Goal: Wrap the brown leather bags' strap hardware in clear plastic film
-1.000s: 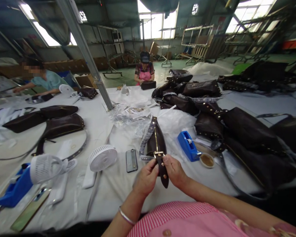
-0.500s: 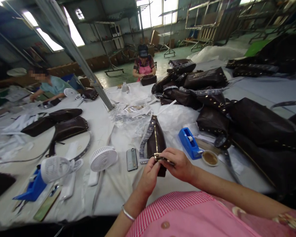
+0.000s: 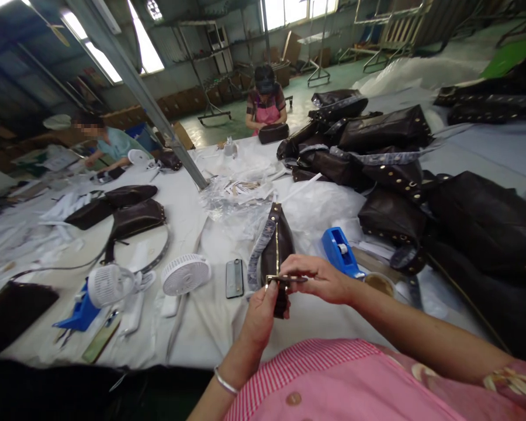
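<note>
Brown stuff (image 3: 378, 283) in that tub (image 3: 393, 286); the bag (image 3: 286, 238) lies just beyond left hand (image 3: 262, 307), pinching buckle (image 3: 269, 279), and right hand (image 3: 323, 282), pinching strap (image 3: 298, 279).

Daylight comes in through the windows (image 3: 146, 47), burnt out to plain white from here, while the far wall (image 3: 175, 64) sinks into gloom. Soft light spreads over the table (image 3: 201, 339), and near its middle the plastic film (image 3: 228, 199) glints. Along its right edge the dark bags (image 3: 486, 222) lose detail; towards its left edge everything looks stretched and blurry.
</note>
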A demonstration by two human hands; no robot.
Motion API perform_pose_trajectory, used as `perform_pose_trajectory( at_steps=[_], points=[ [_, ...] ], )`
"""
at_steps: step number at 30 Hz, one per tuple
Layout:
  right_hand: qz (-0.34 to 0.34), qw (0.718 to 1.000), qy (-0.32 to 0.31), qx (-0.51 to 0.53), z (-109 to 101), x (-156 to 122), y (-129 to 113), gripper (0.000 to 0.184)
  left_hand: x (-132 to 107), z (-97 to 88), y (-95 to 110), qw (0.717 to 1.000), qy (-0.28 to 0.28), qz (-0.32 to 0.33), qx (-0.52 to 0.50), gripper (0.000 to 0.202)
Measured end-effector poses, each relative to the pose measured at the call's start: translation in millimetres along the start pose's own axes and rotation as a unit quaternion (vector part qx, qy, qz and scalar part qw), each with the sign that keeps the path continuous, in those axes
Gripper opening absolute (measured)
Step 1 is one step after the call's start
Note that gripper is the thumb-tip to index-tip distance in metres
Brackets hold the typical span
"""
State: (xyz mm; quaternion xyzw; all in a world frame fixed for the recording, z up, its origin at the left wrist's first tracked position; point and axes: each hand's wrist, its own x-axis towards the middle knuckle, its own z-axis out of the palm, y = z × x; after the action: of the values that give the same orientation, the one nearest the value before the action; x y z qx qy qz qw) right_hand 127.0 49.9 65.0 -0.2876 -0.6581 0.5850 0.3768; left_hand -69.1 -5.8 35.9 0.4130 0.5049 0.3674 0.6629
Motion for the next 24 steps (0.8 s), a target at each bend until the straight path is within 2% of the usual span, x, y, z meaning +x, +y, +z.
perform_pose_trajectory(
  at_steps=[2, 4, 6, 8, 11, 13, 15, 17, 19, 22, 24],
  points=[
    [0.041, 0.992, 0.007, 0.122, -2.1, -3.5, 11.6, 0.070, 0.1, 0.7, -0.7, 1.000, 0.021, -0.006, -0.001, 0.050],
    [0.134, 0.971, 0.056, 0.192, 1.3, -6.0, 28.3, 0.073, -1.0, 1.7, -1.1, 0.999, 0.027, -0.014, -0.012, 0.048],
    [0.221, 0.956, 0.056, 0.184, 10.0, -6.5, 43.5, 0.069, -2.8, 4.1, -0.1, 1.000, 0.016, -0.018, -0.017, 0.046],
    [0.260, 0.950, 0.036, 0.169, 20.9, -4.1, 52.2, 0.061, -4.5, 7.5, 2.7, 1.000, -0.005, -0.018, -0.009, 0.045],
    [0.286, 0.926, 0.079, 0.234, 32.8, 5.4, 51.6, 0.055, -5.5, 11.8, 7.4, 0.999, -0.036, -0.026, 0.014, 0.040],
    [0.311, 0.899, 0.115, 0.285, 35.1, 14.0, 45.4, 0.063, -6.2, 12.9, 10.0, 0.998, -0.057, -0.023, 0.035, 0.033],
    [0.324, 0.886, 0.118, 0.309, 34.7, 22.5, 37.9, 0.067, -8.2, 13.2, 12.9, 0.994, -0.078, -0.008, 0.081, 0.028],
    [0.324, 0.891, 0.109, 0.298, 34.0, 30.5, 31.8, 0.064, -11.6, 13.2, 16.5, 0.986, -0.096, 0.007, 0.133, 0.028],
    [0.324, 0.903, 0.127, 0.251, 34.0, 39.0, 29.4, 0.057, -15.2, 12.6, 20.6, 0.978, -0.121, 0.016, 0.171, 0.027],
    [0.301, 0.910, 0.225, 0.177, 34.3, 53.3, 34.1, 0.051, -18.1, 9.3, 26.5, 0.969, -0.135, 0.035, 0.204, 0.016],
    [0.267, 0.914, 0.273, 0.136, 34.2, 61.8, 40.7, 0.051, -18.0, 5.3, 29.7, 0.968, -0.120, 0.048, 0.217, 0.019]
  ],
)
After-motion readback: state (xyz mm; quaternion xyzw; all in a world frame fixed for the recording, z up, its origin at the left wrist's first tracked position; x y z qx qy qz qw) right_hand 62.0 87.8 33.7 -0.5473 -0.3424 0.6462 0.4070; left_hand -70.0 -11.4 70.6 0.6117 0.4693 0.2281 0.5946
